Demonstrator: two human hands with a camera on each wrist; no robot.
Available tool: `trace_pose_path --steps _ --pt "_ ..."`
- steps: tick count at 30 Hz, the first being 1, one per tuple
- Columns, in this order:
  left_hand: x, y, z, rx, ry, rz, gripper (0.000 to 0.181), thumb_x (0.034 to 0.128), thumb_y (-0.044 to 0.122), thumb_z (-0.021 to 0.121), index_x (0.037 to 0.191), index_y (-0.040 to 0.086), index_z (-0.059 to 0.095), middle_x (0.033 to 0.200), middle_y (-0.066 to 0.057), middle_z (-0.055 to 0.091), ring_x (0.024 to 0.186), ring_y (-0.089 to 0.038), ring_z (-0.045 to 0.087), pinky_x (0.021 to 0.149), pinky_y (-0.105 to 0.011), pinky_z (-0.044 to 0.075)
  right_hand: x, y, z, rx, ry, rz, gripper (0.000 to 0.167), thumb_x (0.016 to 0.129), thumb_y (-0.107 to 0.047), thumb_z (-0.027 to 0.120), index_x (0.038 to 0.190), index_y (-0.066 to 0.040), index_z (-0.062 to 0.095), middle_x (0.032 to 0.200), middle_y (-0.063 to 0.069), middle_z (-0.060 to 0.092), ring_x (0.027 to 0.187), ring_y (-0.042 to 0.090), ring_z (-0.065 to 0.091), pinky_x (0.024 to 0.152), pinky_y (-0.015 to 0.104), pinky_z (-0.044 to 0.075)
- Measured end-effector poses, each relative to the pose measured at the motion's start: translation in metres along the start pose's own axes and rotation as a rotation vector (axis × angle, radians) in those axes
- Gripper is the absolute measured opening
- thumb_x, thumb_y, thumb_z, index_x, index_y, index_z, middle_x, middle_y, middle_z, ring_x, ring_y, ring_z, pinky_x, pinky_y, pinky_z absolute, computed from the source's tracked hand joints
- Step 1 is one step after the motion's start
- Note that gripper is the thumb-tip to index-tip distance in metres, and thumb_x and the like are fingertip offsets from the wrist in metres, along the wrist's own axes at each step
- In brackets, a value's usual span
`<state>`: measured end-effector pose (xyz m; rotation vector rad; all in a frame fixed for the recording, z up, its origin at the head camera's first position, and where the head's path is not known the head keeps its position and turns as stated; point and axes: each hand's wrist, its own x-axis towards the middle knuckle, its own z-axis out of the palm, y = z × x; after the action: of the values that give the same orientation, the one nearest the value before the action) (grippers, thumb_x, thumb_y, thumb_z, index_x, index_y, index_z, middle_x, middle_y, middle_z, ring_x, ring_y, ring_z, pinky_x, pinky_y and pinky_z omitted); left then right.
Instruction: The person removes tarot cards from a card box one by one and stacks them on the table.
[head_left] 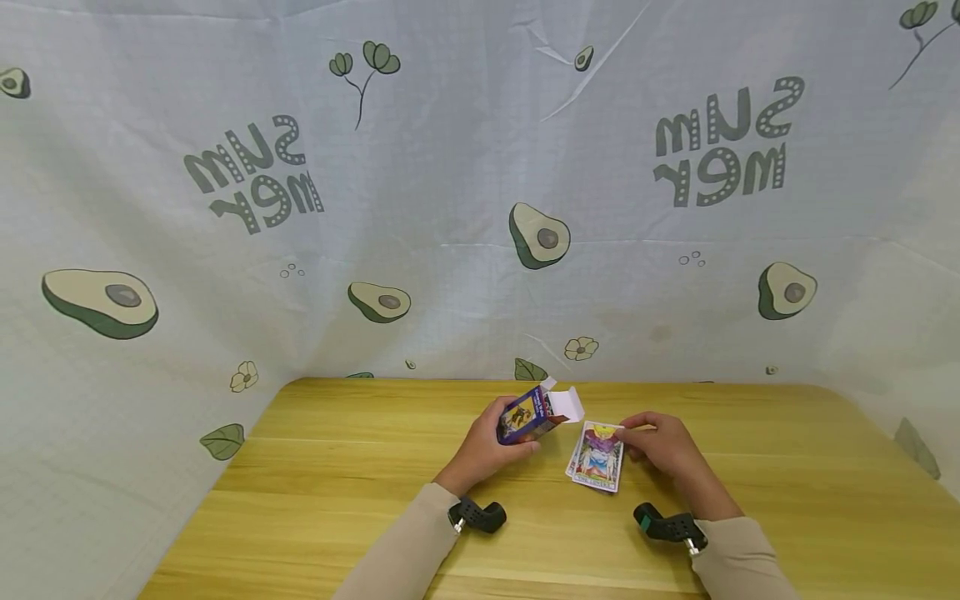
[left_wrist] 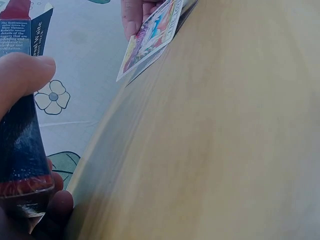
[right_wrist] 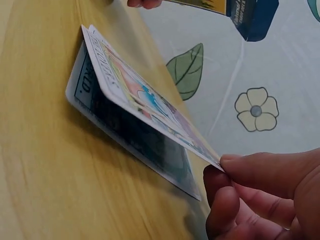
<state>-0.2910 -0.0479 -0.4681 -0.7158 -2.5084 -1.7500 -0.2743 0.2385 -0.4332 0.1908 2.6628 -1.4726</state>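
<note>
My left hand (head_left: 487, 446) grips a dark blue card box (head_left: 522, 414), tilted, its white flap standing out at the upper right end. In the left wrist view the thumb lies across the box (left_wrist: 20, 135). To the right, my right hand (head_left: 667, 450) pinches the upper right corner of a colourful card (head_left: 599, 457) between thumb and fingers. In the right wrist view this card (right_wrist: 155, 107) is raised at an angle over another card (right_wrist: 135, 130), with a gap between them. How many cards lie there is hidden.
The wooden table (head_left: 322, 467) runs back to a pale cloth (head_left: 450, 183) printed with avocados, leaves and flowers, which also hangs at both sides. A black wrist device (head_left: 480, 516) sits at the left cuff and another (head_left: 667, 525) at the right.
</note>
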Motion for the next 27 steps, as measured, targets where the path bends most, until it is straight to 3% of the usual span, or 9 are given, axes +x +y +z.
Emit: trace_pose_path --steps 5,10,18,27 --pt "0.0 -0.001 0.0 0.0 0.004 -0.004 0.068 0.0818 0.033 0.077 0.14 0.021 0.042 0.121 0.002 0.053 0.104 -0.014 0.052 0.086 -0.028 0.047 0.0 -0.001 -0.001 0.059 -0.003 0.054 0.039 0.093 -0.025 0.063 0.116 0.005 0.057 0.077 0.007 0.06 0.067 0.019 0.052 0.059 0.029 0.045" --pt "0.001 -0.001 0.0 0.003 0.006 -0.01 0.068 0.0818 0.033 0.077 0.139 0.022 0.042 0.121 0.002 0.053 0.104 -0.014 0.052 0.086 -0.028 0.047 0.0 -0.001 0.0 0.068 0.004 0.058 0.038 0.093 -0.024 0.063 0.114 0.007 0.056 0.079 0.007 0.06 0.067 0.019 0.053 0.058 0.028 0.045" --pt "0.0 0.002 0.0 -0.001 0.004 -0.02 0.068 0.0818 0.033 0.077 0.139 0.023 0.042 0.121 0.002 0.053 0.104 -0.014 0.052 0.087 -0.028 0.047 0.0 0.002 0.006 -0.067 0.064 -0.01 0.03 0.091 -0.017 0.064 0.106 0.008 0.057 0.077 0.008 0.06 0.062 0.019 0.052 0.057 0.028 0.047" --pt "-0.001 0.003 0.0 0.017 0.005 -0.021 0.067 0.082 0.034 0.076 0.139 0.023 0.042 0.122 0.002 0.053 0.105 -0.013 0.052 0.087 -0.028 0.046 -0.003 0.001 0.011 -0.115 0.091 -0.039 0.027 0.09 -0.015 0.064 0.102 0.008 0.058 0.076 0.009 0.059 0.059 0.019 0.052 0.054 0.029 0.046"
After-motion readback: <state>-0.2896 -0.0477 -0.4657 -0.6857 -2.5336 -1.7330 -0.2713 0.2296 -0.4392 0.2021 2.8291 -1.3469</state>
